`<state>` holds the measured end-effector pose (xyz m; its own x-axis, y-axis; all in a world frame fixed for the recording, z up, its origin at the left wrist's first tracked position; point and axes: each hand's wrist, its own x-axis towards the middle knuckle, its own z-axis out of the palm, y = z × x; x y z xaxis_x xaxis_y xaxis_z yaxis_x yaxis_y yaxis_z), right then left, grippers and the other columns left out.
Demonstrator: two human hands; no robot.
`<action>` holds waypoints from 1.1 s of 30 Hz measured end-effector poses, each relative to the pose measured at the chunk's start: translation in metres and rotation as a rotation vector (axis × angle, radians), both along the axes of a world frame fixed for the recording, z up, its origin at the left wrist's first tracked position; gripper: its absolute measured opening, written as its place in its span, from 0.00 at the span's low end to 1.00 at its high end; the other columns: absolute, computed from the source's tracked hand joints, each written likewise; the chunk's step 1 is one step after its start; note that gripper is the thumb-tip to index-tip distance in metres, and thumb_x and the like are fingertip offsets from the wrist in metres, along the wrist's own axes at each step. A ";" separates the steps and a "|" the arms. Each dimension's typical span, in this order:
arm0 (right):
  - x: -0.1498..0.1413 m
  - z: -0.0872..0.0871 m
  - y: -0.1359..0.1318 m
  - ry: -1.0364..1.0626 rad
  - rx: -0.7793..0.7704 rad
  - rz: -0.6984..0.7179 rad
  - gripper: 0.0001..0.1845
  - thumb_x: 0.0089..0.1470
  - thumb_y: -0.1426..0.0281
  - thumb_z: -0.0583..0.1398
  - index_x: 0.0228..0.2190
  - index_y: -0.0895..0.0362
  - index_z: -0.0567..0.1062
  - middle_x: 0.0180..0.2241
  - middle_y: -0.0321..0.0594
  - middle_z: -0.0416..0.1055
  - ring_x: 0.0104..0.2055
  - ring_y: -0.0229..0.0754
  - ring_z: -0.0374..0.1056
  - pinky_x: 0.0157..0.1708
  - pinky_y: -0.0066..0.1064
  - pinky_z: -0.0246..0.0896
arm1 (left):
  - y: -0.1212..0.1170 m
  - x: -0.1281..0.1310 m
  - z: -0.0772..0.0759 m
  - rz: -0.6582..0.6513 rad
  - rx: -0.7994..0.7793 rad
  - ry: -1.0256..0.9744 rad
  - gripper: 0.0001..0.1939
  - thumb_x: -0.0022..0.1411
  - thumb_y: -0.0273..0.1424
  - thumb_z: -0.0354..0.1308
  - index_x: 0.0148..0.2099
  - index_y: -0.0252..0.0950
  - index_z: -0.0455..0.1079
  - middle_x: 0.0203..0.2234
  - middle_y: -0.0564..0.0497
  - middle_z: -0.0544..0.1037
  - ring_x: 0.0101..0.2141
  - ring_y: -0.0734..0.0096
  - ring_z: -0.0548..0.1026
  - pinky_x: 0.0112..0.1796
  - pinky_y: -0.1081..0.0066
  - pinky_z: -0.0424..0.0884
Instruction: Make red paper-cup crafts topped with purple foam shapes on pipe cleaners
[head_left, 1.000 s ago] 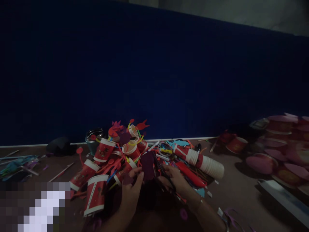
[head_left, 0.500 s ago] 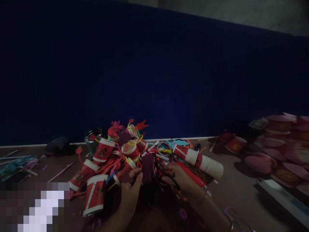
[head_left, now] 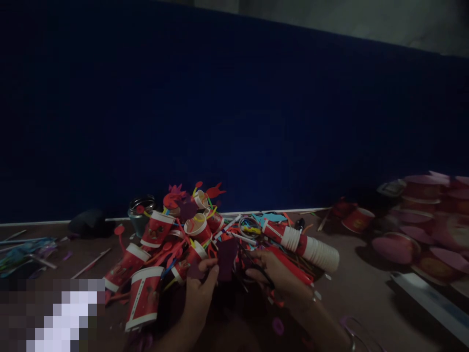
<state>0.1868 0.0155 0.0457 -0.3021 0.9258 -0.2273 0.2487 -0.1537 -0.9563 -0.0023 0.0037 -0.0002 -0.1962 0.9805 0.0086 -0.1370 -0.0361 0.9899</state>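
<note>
My left hand (head_left: 202, 281) pinches a dark purple sheet, paper or foam (head_left: 227, 256), by its left side. Just right of it, my right hand (head_left: 269, 271) is closed round the dark handles of a pair of scissors (head_left: 262, 276). The blades point up and left at the sheet's right edge; how far apart they are is too dark to tell. Behind my hands lies a heap of red paper cups (head_left: 157, 229) with coloured strips and cut-out shapes. A stack of nested paper cups (head_left: 315, 249) lies on its side beyond my right hand.
A single red cup (head_left: 144, 298) stands left of my left hand. A glass jar (head_left: 141, 215) and a dark lump (head_left: 88, 222) sit by the blue partition (head_left: 234, 112). On the right are pink-topped red tubs (head_left: 421, 234) and a long pale strip (head_left: 432, 303). Blue scraps (head_left: 29, 252) lie far left.
The purple sheet has turned and shifted slightly right, showing more of its face. My left hand has moved a little right with it; my right hand stays nearly in place.
</note>
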 end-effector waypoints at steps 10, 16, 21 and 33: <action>-0.011 0.003 0.002 0.128 0.090 -0.256 0.15 0.40 0.60 0.64 0.25 0.58 0.68 0.10 0.28 0.62 0.11 0.30 0.53 0.11 0.22 0.45 | -0.004 -0.001 0.009 -0.120 0.063 0.098 0.10 0.50 0.34 0.60 0.32 0.33 0.75 0.26 0.47 0.78 0.30 0.61 0.75 0.33 0.68 0.70; -0.032 -0.002 -0.005 0.412 0.072 -0.464 0.14 0.43 0.61 0.62 0.20 0.55 0.63 0.10 0.26 0.58 0.13 0.30 0.51 0.13 0.22 0.45 | -0.006 0.005 0.010 -0.246 0.030 -0.108 0.25 0.47 0.33 0.64 0.48 0.35 0.66 0.40 0.45 0.78 0.40 0.60 0.75 0.42 0.65 0.69; -0.052 -0.016 -0.017 0.426 0.051 -0.423 0.17 0.45 0.59 0.62 0.20 0.56 0.62 0.11 0.27 0.59 0.14 0.30 0.52 0.13 0.22 0.42 | -0.008 0.007 0.007 -0.224 0.011 -0.081 0.13 0.50 0.37 0.62 0.35 0.33 0.72 0.32 0.46 0.79 0.35 0.61 0.75 0.39 0.65 0.70; -0.048 -0.016 -0.019 0.342 0.030 -0.101 0.18 0.44 0.58 0.64 0.30 0.59 0.69 0.18 0.31 0.67 0.18 0.31 0.60 0.17 0.21 0.51 | -0.005 0.002 0.004 0.092 -0.163 -0.091 0.15 0.45 0.41 0.64 0.29 0.36 0.67 0.20 0.56 0.70 0.24 0.72 0.69 0.25 0.75 0.65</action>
<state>0.1390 -0.0036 0.0300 -0.2624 0.9596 -0.1013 -0.1020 -0.1320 -0.9860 -0.0004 -0.0008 0.0036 -0.2775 0.9454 -0.1708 -0.2296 0.1074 0.9673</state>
